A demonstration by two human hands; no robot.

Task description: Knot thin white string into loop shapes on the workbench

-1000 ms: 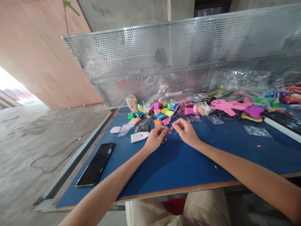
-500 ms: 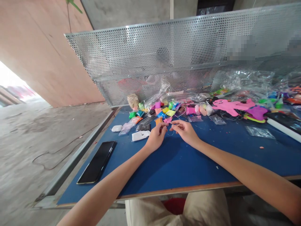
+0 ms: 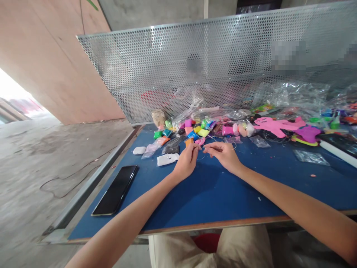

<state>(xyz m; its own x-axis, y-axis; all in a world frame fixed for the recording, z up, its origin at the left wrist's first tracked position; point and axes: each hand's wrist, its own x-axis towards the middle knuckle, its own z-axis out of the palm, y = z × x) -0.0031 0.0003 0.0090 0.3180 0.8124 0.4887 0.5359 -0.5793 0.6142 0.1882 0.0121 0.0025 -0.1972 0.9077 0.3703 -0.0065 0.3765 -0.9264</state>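
Note:
My left hand (image 3: 186,160) is closed in a pinch over the blue table, its fingertips on a thin pale wire. Close by on the right, my right hand (image 3: 222,154) pinches the same wire (image 3: 235,146), which loops out beyond its knuckles. A small gap parts the two sets of fingertips. Just behind them lie a pink piece (image 3: 200,141) and an orange packet (image 3: 189,142). A white packet (image 3: 167,159) rests left of my left hand.
A black phone (image 3: 115,190) lies at the table's left. Colourful clay packets, plastic bags and a pink figure (image 3: 275,125) line the back, before a perforated metal panel (image 3: 167,67). A white-edged black object (image 3: 338,148) is at the right.
My right hand has shifted slightly right, and the wire loop now reaches further right past its knuckles. My left hand has hardly moved.

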